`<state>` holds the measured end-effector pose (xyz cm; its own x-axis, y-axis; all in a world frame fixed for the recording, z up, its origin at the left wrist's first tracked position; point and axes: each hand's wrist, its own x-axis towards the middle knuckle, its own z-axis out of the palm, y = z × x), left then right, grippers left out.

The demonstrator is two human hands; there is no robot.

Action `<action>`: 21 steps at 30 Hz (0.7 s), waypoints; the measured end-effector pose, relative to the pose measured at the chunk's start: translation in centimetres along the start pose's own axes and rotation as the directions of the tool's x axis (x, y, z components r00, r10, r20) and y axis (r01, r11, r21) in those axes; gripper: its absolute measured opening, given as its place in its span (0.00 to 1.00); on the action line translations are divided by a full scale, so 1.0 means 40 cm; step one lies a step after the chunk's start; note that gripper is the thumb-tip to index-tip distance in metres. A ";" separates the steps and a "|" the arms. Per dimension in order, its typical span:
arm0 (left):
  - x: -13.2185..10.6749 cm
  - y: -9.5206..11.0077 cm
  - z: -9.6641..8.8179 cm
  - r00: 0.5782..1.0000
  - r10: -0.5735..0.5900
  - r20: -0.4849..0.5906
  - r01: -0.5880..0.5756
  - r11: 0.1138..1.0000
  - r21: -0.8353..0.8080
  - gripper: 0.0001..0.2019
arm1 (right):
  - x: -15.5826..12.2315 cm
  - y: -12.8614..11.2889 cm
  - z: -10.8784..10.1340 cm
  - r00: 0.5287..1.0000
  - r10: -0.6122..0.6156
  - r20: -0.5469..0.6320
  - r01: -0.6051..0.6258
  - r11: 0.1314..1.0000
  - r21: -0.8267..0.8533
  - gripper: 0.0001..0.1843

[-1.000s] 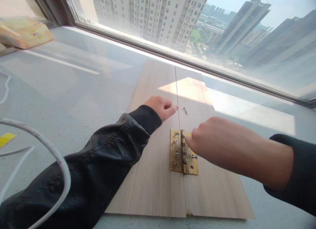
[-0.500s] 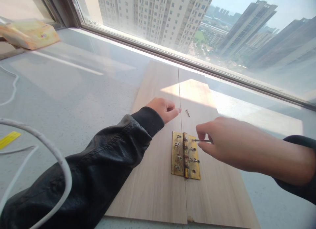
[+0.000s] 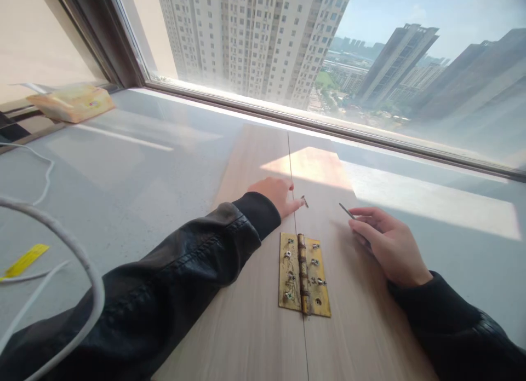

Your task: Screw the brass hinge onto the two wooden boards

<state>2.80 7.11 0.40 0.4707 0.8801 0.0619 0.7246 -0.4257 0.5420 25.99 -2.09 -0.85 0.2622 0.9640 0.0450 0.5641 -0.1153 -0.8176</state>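
Observation:
My left hand (image 3: 276, 196) reaches over the seam between two pale wooden boards (image 3: 246, 321), thumb and index finger apart. Its thumb tip is right beside a loose screw (image 3: 304, 202); whether they touch I cannot tell. A brass hinge (image 3: 303, 277) lies open across the seam, nearer to me, with several screws standing in its holes. One hole at its lower right has no screw. My right hand (image 3: 388, 241), above the right board, pinches a thin metal rod (image 3: 346, 210) like a screwdriver shaft, its tip pointing up and left, away from the hinge.
A white cable (image 3: 88, 260) loops at the left, with a yellow tag (image 3: 27, 260) near it. At the back left a tissue pack (image 3: 74, 103) sits on the pale sill (image 3: 135, 167). The window frame (image 3: 329, 128) runs behind the boards.
My right hand has lifted the rod off the hinge's upper right screw and turned palm inward. My left hand's fingers have parted and come close to the loose screw. The view has tilted up.

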 end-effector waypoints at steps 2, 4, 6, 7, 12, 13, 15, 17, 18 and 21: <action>0.022 0.030 0.017 1.000 0.009 -0.014 -0.008 0.999 0.039 0.23 | -0.002 0.016 0.007 0.999 -0.046 -0.011 0.045 0.998 -0.048 0.16; 0.038 0.058 0.037 0.999 0.005 -0.033 -0.002 0.995 0.102 0.22 | -0.010 0.016 0.006 0.992 -0.125 0.013 0.126 0.985 -0.121 0.14; 0.046 0.077 0.051 0.999 -0.014 -0.052 0.021 0.990 0.138 0.17 | -0.017 0.009 0.002 0.982 -0.181 0.043 0.186 0.970 -0.154 0.13; 0.047 0.082 0.055 0.998 -0.018 -0.057 0.026 0.990 0.138 0.14 | -0.019 0.006 0.002 0.979 -0.198 0.053 0.204 0.966 -0.158 0.12; 0.041 0.058 0.053 0.997 -0.029 -0.078 0.031 0.999 0.021 0.08 | -0.014 0.001 0.013 0.970 -0.230 0.076 0.240 0.958 -0.157 0.11; 0.038 0.047 0.050 0.996 -0.034 -0.080 0.033 0.999 -0.017 0.07 | -0.013 0.001 0.015 0.969 -0.234 0.075 0.243 0.957 -0.158 0.11; 0.028 0.023 0.040 0.995 -0.040 -0.095 0.034 0.997 -0.070 0.06 | -0.013 0.003 0.017 0.968 -0.241 0.075 0.250 0.956 -0.157 0.10; 0.008 0.005 0.023 0.992 -0.052 -0.112 0.043 0.996 -0.083 0.06 | -0.014 0.004 0.015 0.966 -0.248 0.076 0.257 0.954 -0.155 0.10; -0.007 0.001 0.013 0.988 -0.051 -0.145 0.038 0.995 -0.094 0.06 | -0.015 0.005 0.014 0.965 -0.251 0.075 0.260 0.953 -0.155 0.10; -0.078 0.015 -0.014 0.973 -0.031 -0.227 -0.026 0.970 -0.243 0.08 | -0.015 0.007 0.013 0.963 -0.258 0.074 0.267 0.951 -0.157 0.10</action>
<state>1.48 4.25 1.02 0.3215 0.9176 0.2336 0.5683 -0.3843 0.7275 25.60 -2.57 -1.41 0.0491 0.9761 0.2115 0.7294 0.1096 -0.6753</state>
